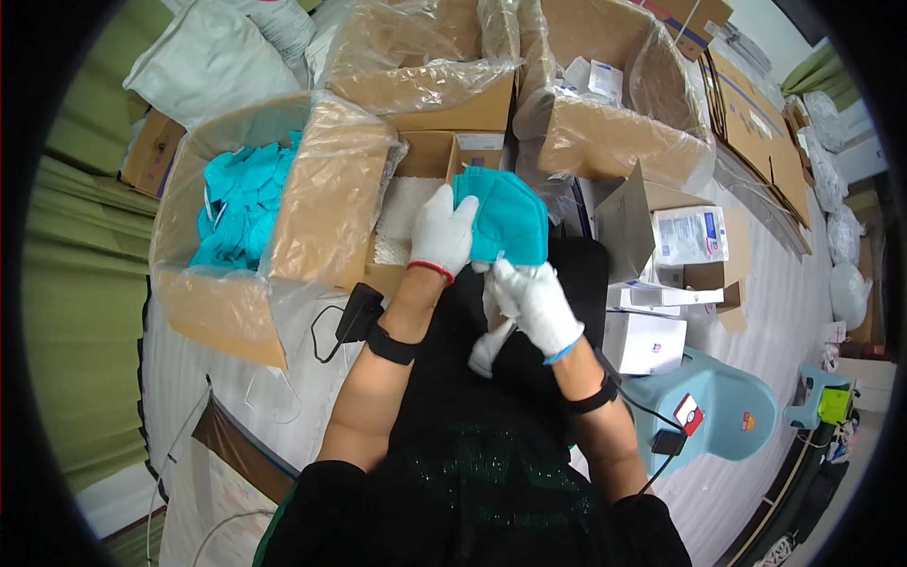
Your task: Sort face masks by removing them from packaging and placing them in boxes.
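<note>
A teal folded face mask is held up over my lap, its pointed side turned to the right. My left hand, in a white glove with a red cuff, grips the mask's left edge. At its lower edge is my right hand, in a white glove with a blue cuff, the fingers pinched on the mask's bottom. From beside the right hand a limp white piece of fabric hangs down; whether the hand holds it too is unclear. Many similar teal masks lie heaped in the plastic-lined carton on the left.
Two plastic-lined cartons stand ahead. An open box with a white packet is on the right, above white boxes. A pale blue plastic stool stands right of my legs. Flattened cardboard leans at far right.
</note>
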`<state>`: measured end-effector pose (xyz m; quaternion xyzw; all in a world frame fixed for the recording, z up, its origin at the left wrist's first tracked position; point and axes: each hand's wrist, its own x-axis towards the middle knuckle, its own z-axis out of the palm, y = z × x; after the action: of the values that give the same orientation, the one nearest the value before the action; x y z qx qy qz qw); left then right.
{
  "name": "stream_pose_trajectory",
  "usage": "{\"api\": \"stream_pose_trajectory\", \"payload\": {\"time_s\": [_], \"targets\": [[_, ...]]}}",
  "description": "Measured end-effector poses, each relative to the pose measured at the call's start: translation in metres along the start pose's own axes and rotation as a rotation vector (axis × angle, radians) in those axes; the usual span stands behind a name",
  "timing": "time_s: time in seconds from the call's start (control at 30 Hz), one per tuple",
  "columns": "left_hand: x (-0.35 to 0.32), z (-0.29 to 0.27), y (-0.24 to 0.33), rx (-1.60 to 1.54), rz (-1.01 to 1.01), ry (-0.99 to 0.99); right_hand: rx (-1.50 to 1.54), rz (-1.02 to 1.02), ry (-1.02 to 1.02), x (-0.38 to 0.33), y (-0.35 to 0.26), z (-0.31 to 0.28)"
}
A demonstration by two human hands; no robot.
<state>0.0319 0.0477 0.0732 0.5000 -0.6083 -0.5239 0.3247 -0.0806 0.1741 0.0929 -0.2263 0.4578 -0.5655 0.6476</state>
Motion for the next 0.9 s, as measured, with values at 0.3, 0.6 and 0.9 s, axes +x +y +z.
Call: {"api": "stream_pose_trajectory", "payload": {"time_s": [0.3,0.6,0.9], "targets": [[0.001,-0.005,0.024,0.229,0.101,0.251,-0.423,0.052,0.042,-0.003,0.025,0.009],[0.022,-0.026,-0.007,0.435,0.174,-0.046,-1.277,-1.298,-0.286,0.003,-0.022,0.067],[0.031,-0.018,-0.086,0.821,0.079,-0.156,-0.243,-0.015,-0.237,0.052,0.063,0.045]]}}
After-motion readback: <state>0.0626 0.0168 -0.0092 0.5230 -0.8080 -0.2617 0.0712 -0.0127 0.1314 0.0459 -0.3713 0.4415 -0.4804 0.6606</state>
